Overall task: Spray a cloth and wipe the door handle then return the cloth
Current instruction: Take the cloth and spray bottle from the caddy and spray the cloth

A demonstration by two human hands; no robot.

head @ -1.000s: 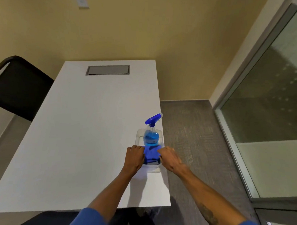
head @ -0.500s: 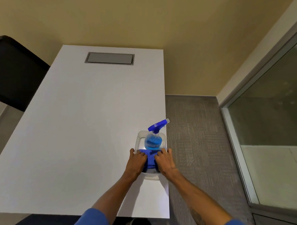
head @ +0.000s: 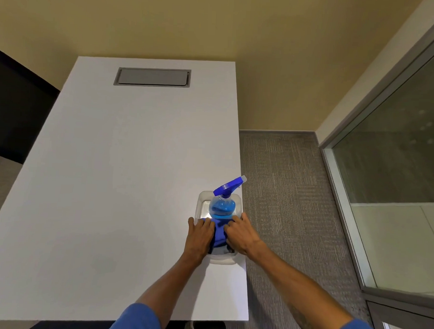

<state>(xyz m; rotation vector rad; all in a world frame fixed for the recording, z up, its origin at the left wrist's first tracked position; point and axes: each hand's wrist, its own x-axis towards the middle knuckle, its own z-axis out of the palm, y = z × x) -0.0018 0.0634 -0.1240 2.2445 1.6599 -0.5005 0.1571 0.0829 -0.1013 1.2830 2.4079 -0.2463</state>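
Observation:
A clear plastic bin (head: 201, 201) stands near the right edge of the white table (head: 115, 184). A spray bottle (head: 222, 207) with blue liquid and a blue trigger head stands upright in its far half. A blue cloth (head: 219, 235) lies in the near half. My left hand (head: 199, 234) rests on the cloth's left side and my right hand (head: 240, 233) on its right side, both palm down with fingers on the fabric. The hands hide most of the cloth. No door handle is in view.
A grey cable hatch (head: 152, 77) is set into the table's far end. A black chair back (head: 14, 110) stands at the left. Grey carpet (head: 289, 192) lies to the right, with a glass panel in a metal frame (head: 339, 184) beyond it.
Both hands have settled closer together on the cloth in the bin. The camera view has shifted slightly; bottle and bin stay in place.

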